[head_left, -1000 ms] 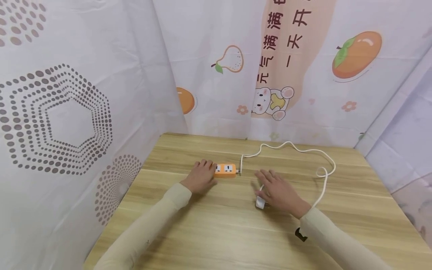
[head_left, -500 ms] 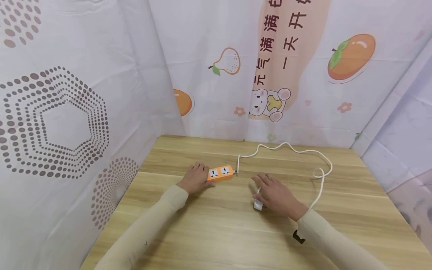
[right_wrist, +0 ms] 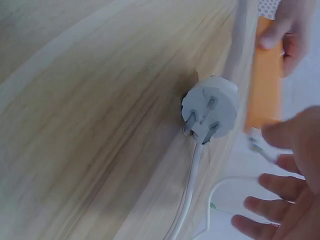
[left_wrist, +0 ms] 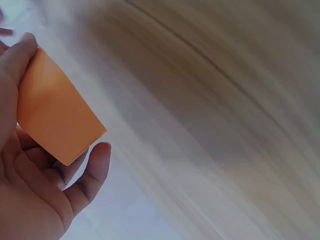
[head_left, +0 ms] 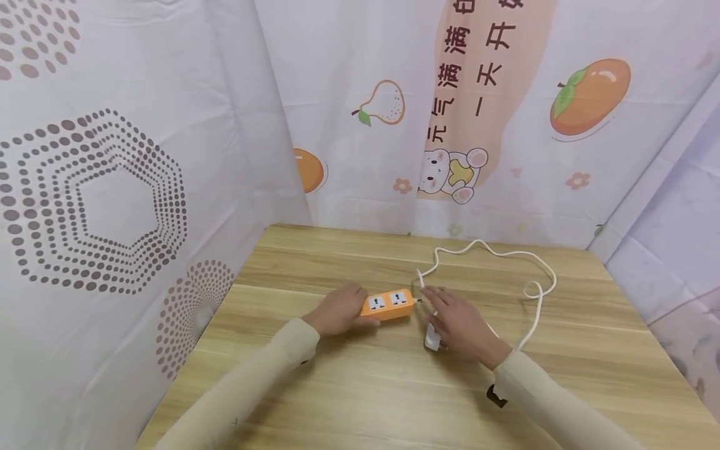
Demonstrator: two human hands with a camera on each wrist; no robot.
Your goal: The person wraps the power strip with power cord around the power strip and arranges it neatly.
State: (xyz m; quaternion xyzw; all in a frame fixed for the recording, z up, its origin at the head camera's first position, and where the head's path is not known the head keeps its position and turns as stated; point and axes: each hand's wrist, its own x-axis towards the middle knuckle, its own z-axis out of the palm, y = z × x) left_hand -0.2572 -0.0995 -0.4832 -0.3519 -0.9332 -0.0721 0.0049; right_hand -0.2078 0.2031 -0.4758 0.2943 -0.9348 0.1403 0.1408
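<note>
My left hand (head_left: 340, 308) grips the near end of an orange power strip (head_left: 388, 317), thumb on one side and fingers on the other. Two white sockets face up on it. In the left wrist view the strip's plain orange end (left_wrist: 60, 110) sits among the curled fingers. My right hand (head_left: 464, 322) is spread loosely beside the strip's cord end and holds nothing. Below its thumb lies a white three-pin plug (head_left: 432, 338); the right wrist view shows the plug's prongs (right_wrist: 202, 117). Whether the right fingertips touch the cord cannot be told.
The strip's white cord (head_left: 523, 253) runs toward the back of the wood-grain table (head_left: 360, 400), makes a small loop at the right and comes back under the right forearm. Printed curtains (head_left: 360, 156) close off the back and both sides.
My left hand has drawn the power strip right and toward me, tilting it up at the cord end. The cord's near part moved with it. The right hand has barely moved.
</note>
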